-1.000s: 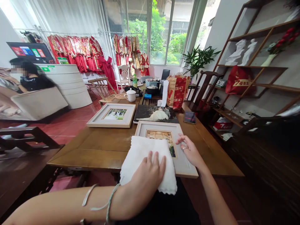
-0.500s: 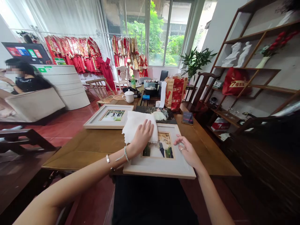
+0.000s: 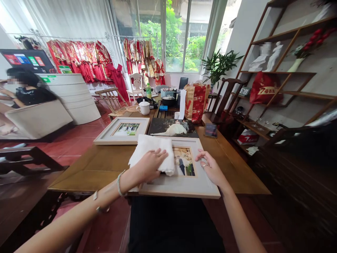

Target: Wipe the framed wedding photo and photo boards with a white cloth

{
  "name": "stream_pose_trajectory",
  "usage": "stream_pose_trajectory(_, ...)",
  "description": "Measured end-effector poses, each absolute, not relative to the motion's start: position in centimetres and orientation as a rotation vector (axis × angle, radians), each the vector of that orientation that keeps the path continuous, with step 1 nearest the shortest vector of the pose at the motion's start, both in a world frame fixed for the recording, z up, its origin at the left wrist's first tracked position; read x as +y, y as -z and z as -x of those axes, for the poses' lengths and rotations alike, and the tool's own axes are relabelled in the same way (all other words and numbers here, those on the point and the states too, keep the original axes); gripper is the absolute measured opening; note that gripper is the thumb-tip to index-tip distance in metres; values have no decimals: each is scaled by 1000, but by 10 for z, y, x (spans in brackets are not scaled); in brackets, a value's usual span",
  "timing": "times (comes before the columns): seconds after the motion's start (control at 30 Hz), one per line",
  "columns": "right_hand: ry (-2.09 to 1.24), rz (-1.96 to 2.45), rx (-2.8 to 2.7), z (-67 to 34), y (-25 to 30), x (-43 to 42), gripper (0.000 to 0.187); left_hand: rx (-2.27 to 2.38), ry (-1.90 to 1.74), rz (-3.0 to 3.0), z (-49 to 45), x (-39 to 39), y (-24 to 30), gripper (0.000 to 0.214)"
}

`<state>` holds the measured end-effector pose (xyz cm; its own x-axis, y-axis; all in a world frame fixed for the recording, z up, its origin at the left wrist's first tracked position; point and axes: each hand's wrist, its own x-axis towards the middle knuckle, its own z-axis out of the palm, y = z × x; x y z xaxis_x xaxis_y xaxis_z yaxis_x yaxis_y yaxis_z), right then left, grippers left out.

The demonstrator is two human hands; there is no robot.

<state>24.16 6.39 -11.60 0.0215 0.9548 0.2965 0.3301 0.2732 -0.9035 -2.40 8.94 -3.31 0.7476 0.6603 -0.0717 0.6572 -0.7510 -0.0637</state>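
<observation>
My left hand (image 3: 150, 165) flat, fingers spread, presses white cloth (image 3: 154, 144) onto left half of framed photo (image 3: 181, 184) at near edge of tabletop (image 3: 105, 165). My right hand (image 3: 212, 168) open, fingertips steadying frame's right border. Wipe looks midway: right half of glass not yet under cloth. Second frame (image 3: 122, 130) and dark print (image 3: 168, 127) lie beyond it, seemingly untouched.

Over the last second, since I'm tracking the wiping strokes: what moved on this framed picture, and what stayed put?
The left hand slid the white cloth from the near left part of the frame to its far left corner, then partway back. Nothing was taken or released. The right hand stayed on the right side of the frame. The frame and the table kept their places.
</observation>
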Motion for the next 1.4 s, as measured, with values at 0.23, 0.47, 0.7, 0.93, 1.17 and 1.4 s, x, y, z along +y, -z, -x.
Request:
stream_pose_trajectory(0.23, -739, 1268, -1520, -246, 116, 63, 20, -1155, -353, 3003, 24, 4, 10, 73)
stream_pose_trajectory(0.47, -743, 1274, -1536, -237, 115, 60, 20, -1252, 78, 3056, 39, 41, 31, 70)
stream_pose_trajectory(0.7, -734, 1267, -1561, -226, 114, 59, 20, -1320, 562, 2858, 44, 129, 58, 57)
stream_pose_trajectory(0.93, -736, 1261, -1559, -217, 117, 61, 20, -1321, 253, 2717, 35, 153, 53, 55)
stream_pose_trajectory(1.17, -745, 1286, -1516, -213, 110, 54, 20, -1224, 144, 2898, 41, 91, 47, 61)
stream_pose_trajectory(1.4, -752, 1250, -1520, -210, 114, 53, 23, -1252, 176, 3147, 49, -13, 50, 87)
